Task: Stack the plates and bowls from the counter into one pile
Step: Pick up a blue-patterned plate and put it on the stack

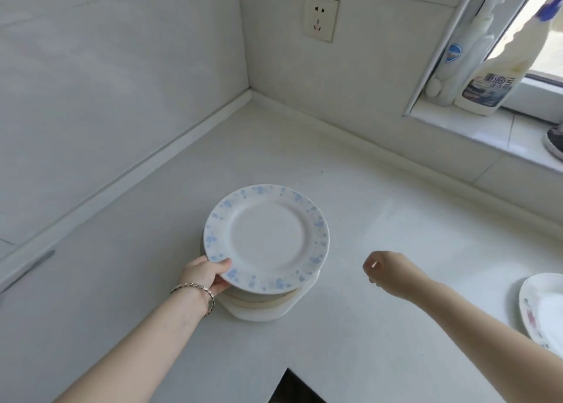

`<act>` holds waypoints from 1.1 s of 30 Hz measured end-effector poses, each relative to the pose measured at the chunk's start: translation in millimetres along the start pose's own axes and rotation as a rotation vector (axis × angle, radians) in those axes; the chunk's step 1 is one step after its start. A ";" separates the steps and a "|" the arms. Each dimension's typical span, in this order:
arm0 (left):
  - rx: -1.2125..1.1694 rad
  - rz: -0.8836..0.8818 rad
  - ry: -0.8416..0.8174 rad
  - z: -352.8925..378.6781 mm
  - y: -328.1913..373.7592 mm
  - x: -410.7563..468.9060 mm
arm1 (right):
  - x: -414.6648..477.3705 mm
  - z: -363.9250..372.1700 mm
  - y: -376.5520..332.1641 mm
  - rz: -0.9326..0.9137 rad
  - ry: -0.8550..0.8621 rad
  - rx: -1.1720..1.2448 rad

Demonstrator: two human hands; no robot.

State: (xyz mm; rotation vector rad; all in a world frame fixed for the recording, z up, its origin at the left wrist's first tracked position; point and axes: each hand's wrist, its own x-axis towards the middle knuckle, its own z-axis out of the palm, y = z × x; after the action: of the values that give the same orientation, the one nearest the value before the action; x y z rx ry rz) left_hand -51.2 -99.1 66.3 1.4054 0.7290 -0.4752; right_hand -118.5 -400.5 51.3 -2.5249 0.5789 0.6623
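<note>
A white plate with blue speckles on its rim (267, 237) lies on top of a pile of plates and bowls (262, 305) in the middle of the white counter (396, 219). My left hand (207, 276), with a bracelet at the wrist, grips this plate's near-left rim, thumb on top. To the right of the pile my right hand (387, 270) hovers over the counter with fingers loosely curled and nothing in it. Another plate with a red pattern (542, 308) rests at the right edge, partly cut off by the frame.
Tiled walls meet in a corner behind the pile, with a wall socket (321, 17). Two cleaner bottles (487, 79) stand on the window sill at upper right. A dark gap (292, 387) cuts into the counter's front edge.
</note>
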 end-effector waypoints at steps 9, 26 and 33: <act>0.667 0.153 0.066 -18.9 5.7 17.6 | 1.3 16.4 18.3 0.000 -0.035 0.007; 0.586 0.421 0.155 -1.2 -16.1 36.0 | -2.8 28.2 27.1 0.033 -0.057 0.015; 1.080 0.558 0.308 10.8 -15.1 29.0 | -15.2 34.4 31.6 0.086 -0.057 0.069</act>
State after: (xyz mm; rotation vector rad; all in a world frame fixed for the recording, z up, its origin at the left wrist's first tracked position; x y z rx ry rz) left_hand -39.5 -108.2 35.2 2.6367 0.2465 -0.1860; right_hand -158.2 -403.5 22.6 -2.4200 0.6820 0.7298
